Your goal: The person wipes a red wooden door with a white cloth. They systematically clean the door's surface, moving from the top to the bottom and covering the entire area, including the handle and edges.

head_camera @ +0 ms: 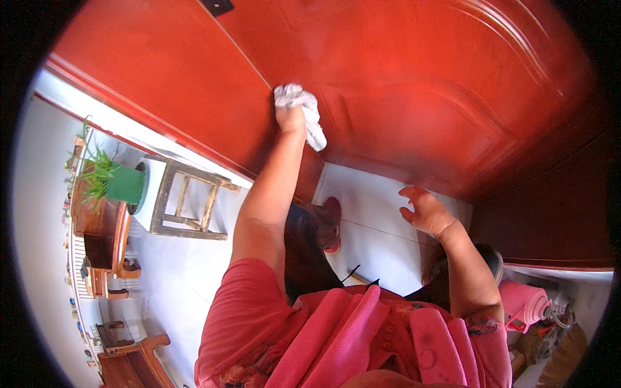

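Observation:
My left hand presses a crumpled white cloth against a red wooden door with raised, curved moulding. The cloth lies by the seam where the door meets a flat red panel. My fingers are mostly hidden under the cloth. Lower and to the right, my right hand hangs in the air above the white tiled floor, its fingers apart and nothing in them.
At left, a potted green plant stands by a worn wooden stool. Carved wooden furniture lines that side. A pink thermos stands at lower right. Below me is my shoe; a pink towel hangs over my chest.

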Demonstrator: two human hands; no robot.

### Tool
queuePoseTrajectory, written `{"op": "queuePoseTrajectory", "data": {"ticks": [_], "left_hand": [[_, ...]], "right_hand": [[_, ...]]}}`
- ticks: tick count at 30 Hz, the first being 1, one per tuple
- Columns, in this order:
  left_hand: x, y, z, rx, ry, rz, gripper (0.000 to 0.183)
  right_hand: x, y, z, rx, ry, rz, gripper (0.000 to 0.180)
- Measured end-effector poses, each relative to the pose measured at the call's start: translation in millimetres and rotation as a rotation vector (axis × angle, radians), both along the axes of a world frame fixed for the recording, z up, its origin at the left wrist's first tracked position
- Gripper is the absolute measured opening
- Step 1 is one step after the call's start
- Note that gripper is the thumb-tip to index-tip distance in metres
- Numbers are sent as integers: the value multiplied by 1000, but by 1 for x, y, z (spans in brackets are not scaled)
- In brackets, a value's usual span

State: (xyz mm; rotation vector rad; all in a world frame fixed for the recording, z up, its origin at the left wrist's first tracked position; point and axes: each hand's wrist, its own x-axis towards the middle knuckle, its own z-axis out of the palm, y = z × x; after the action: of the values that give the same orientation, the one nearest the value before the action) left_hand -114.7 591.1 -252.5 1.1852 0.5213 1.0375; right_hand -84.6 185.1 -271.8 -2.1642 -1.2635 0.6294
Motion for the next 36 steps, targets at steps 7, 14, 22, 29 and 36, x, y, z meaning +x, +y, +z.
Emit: {"op": "queuePoseTrajectory", "data": {"ticks": [7, 14, 22, 29, 36], "left_hand": [[-42, 21, 188, 1328, 372, 432, 43], [-149, -25, 306, 2042, 1050, 1062, 50], [-146, -24, 188, 1993, 1667, 470, 46], [-140, -13, 120, 2028, 1727, 112, 42], [-137, -5, 281, 2194, 1327, 862, 26]], "right_hand": [[8, 25, -1, -99, -76, 39, 47], [18, 35, -20, -33, -143, 55, 44], [23, 40, -26, -127, -121, 41, 43], [26, 31, -15, -160, -140, 46, 46], [31, 28, -26, -83, -229, 23, 41]]}}
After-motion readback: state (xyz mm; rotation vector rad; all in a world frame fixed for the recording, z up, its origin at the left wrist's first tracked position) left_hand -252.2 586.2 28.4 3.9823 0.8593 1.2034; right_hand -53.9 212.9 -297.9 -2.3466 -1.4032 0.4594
